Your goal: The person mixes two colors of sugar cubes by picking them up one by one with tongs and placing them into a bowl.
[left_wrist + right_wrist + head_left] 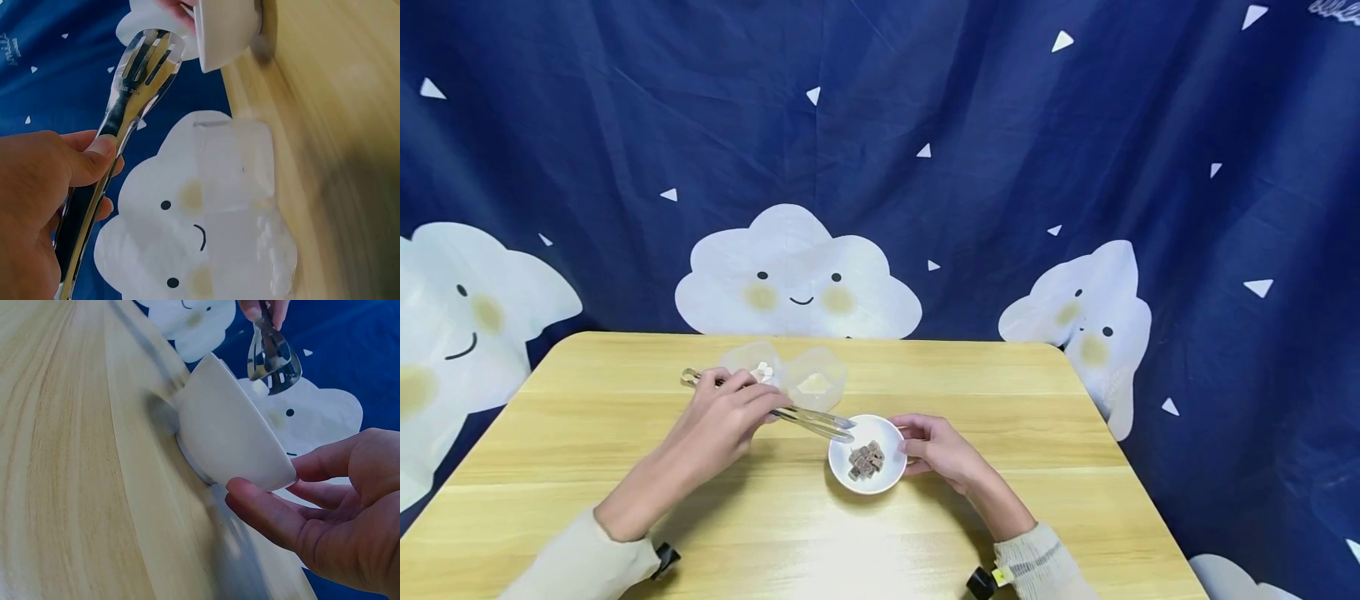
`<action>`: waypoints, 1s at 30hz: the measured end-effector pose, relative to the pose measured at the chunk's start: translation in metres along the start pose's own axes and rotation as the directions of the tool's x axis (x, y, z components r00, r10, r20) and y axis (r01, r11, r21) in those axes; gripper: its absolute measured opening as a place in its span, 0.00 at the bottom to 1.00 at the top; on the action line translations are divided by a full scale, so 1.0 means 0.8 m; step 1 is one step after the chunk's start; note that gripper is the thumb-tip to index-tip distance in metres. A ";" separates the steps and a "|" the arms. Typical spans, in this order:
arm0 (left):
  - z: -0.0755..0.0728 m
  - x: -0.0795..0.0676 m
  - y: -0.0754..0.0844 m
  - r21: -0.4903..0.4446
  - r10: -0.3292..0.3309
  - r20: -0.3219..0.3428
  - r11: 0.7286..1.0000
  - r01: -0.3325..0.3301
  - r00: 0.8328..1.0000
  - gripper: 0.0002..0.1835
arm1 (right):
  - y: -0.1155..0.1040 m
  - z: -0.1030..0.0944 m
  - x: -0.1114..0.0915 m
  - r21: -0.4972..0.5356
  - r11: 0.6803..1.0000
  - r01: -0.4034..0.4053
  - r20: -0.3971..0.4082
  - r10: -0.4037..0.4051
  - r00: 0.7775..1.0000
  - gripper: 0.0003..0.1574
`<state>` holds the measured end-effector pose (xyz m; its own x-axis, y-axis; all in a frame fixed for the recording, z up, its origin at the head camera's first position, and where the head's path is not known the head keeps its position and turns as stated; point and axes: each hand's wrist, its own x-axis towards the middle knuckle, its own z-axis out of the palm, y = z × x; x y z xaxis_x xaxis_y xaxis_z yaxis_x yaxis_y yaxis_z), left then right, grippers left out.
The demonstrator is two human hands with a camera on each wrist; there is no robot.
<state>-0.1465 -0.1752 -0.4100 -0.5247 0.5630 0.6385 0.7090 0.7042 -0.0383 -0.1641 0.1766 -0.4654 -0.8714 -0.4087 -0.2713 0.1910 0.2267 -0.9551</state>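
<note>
Two hands are busy in my head view. Left of centre, the left hand (pixel 726 417) grips metal tongs (pixel 837 422), tips over the upper edge of the white bowl (pixel 891 468) below centre. The right hand (pixel 938 450) pinches its right rim, presumably to steady it; brown cubes (pixel 866 460) sit inside.

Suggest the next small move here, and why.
Probably lower the slotted silver metal tongs toward the small brown cubes: the left hand holds them, empty tips apart, above the round white bowl containing those cubes, while the right hand grips its rim, which should steady it.
</note>
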 end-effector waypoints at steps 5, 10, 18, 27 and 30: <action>0.007 -0.001 0.004 0.005 0.022 -0.006 1.000 -0.022 1.000 0.13 | 0.000 0.001 0.001 0.002 1.000 0.002 0.003 -0.002 1.000 0.29; 0.012 -0.003 0.007 0.008 0.014 0.010 1.000 -0.014 1.000 0.14 | 0.000 0.001 0.001 0.003 1.000 0.001 0.002 -0.001 1.000 0.30; 0.015 -0.005 0.008 0.004 0.001 0.043 1.000 -0.001 0.999 0.16 | 0.000 0.001 0.002 0.000 1.000 0.005 -0.001 -0.005 1.000 0.30; 0.005 -0.004 -0.003 0.051 -0.019 0.036 0.999 0.017 0.999 0.19 | 0.000 0.002 0.001 0.002 1.000 0.003 -0.004 -0.003 1.000 0.31; -0.002 -0.003 -0.008 0.059 -0.024 0.022 0.998 0.022 0.999 0.17 | 0.001 0.002 0.001 0.003 1.000 0.006 -0.004 -0.006 1.000 0.30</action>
<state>-0.1491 -0.1819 -0.4101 -0.5514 0.5554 0.6225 0.6682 0.7408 -0.0691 -0.1640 0.1754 -0.4663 -0.8743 -0.4068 -0.2648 0.1868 0.2216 -0.9571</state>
